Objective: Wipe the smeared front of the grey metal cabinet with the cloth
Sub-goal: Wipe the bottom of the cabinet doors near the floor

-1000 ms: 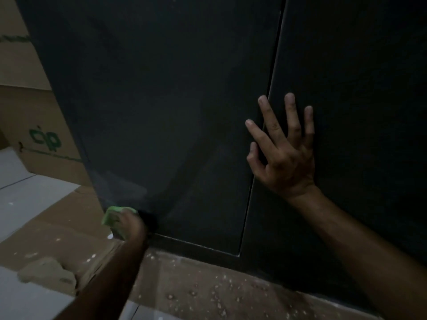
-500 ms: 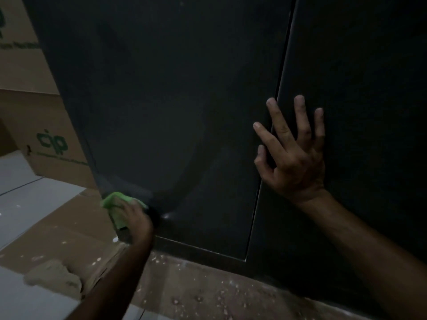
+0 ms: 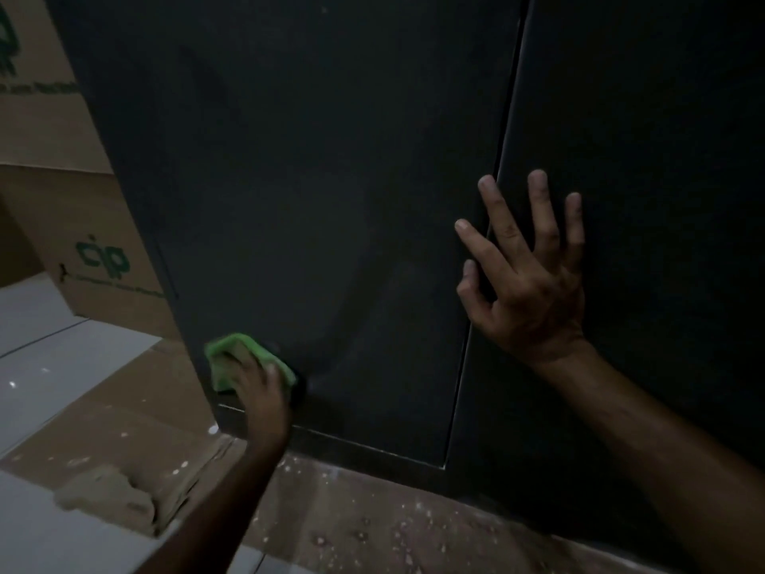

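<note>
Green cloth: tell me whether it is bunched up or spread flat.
Bunched up. The green cloth shows as a crumpled wad under the left hand, pressed against the grey metal cabinet near its bottom corner.

Green letters "cip" are showing on the brown cardboard box [image 3: 82, 242], which is standing just to the left of the grey metal cabinet [image 3: 310, 180]. A thin green line of tiny words is running under those letters, too small to read. Higher up on the cardboard, left of the cabinet, more green print is showing, too blurry to read.
</note>
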`<state>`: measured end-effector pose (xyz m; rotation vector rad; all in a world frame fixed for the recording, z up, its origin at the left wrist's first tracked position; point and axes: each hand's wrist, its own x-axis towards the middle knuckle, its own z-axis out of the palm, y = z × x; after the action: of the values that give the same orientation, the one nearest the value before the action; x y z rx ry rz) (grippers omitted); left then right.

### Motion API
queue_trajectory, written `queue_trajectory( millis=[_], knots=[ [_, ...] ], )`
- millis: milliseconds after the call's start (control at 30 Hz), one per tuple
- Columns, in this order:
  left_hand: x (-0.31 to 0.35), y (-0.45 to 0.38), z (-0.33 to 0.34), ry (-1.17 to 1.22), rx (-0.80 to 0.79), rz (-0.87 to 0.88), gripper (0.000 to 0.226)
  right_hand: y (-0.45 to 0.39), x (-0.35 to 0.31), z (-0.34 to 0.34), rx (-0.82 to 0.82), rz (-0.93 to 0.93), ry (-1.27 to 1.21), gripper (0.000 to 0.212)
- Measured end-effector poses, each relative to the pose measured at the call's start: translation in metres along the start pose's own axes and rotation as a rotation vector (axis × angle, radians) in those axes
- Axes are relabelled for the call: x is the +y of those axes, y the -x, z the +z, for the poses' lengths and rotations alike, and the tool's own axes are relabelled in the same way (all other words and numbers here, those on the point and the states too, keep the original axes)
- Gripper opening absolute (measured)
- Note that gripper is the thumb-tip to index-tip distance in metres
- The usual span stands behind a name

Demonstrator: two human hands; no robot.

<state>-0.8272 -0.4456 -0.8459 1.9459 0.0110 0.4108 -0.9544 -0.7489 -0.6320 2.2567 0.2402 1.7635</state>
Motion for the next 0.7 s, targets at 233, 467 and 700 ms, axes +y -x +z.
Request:
queue_trajectory(
  millis=[233,467,700],
  knots=[
    [-0.026,-0.041,-0.004,0.128,-0.129,-0.358,0.059,0.000,0.001,0.001,-0.011,-0.008,0.013,0.043],
    [0.022,0.035,0.022,-0.024,-0.071,0.252,0.073,0.000,0.000,0.002,0.013,-0.002,0.006,0.043],
    [0.003,-0.046,-0.014,-0.042,0.065,-0.190,0.051,-0.001,0.000,0.001,-0.013,0.003,0.004,0.043]
  ],
)
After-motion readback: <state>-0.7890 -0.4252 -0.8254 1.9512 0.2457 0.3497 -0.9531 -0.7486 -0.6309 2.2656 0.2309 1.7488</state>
